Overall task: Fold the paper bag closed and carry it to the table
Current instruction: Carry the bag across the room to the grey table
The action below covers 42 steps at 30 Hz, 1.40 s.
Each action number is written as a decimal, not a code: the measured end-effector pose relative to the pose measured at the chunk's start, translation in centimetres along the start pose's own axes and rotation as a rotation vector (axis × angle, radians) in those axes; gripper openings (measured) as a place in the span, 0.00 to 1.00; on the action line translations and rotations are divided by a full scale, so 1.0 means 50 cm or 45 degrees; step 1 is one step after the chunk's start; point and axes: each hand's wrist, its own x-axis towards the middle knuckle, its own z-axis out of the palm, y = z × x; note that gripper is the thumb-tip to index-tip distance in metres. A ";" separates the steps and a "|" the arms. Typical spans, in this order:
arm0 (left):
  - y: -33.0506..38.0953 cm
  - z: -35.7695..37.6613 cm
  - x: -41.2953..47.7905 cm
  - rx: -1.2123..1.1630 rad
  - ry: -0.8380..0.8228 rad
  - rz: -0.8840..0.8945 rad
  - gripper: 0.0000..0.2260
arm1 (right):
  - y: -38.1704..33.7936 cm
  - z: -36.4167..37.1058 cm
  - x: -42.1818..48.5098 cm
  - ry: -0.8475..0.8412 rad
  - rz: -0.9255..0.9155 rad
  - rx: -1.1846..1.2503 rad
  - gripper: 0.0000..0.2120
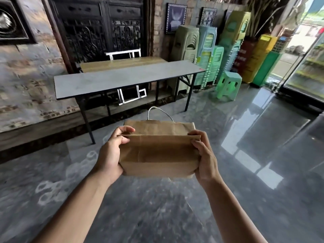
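I hold a brown paper bag [157,151] in the air in front of me, over the floor. Its top is folded over along a crease, and a white cord handle [158,112] sticks up behind the fold. My left hand [112,151] grips the bag's left end, thumb on the fold. My right hand [204,155] grips the right end the same way. A long grey folding table [122,78] stands ahead against the wall, beyond the bag.
A wooden-topped table [122,63] stands behind the grey one. Stacks of green and blue plastic stools [206,55] and one single green stool [228,85] stand to the right. A glass door [306,67] is at far right. Glossy dark floor lies between me and the table.
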 end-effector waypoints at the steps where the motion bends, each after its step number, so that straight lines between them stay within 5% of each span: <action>1: 0.007 0.011 0.044 0.001 0.028 -0.001 0.18 | 0.001 -0.003 0.055 -0.023 0.015 0.005 0.07; 8: 0.006 0.046 0.389 -0.010 0.183 -0.031 0.14 | 0.087 0.005 0.418 -0.084 0.072 0.036 0.07; 24: 0.195 0.074 1.241 -0.001 0.183 -0.053 0.15 | 0.194 0.174 1.257 -0.041 0.169 0.076 0.11; 42: 0.337 -0.014 2.111 0.128 0.727 0.065 0.14 | 0.411 0.443 2.221 -0.453 0.396 0.062 0.08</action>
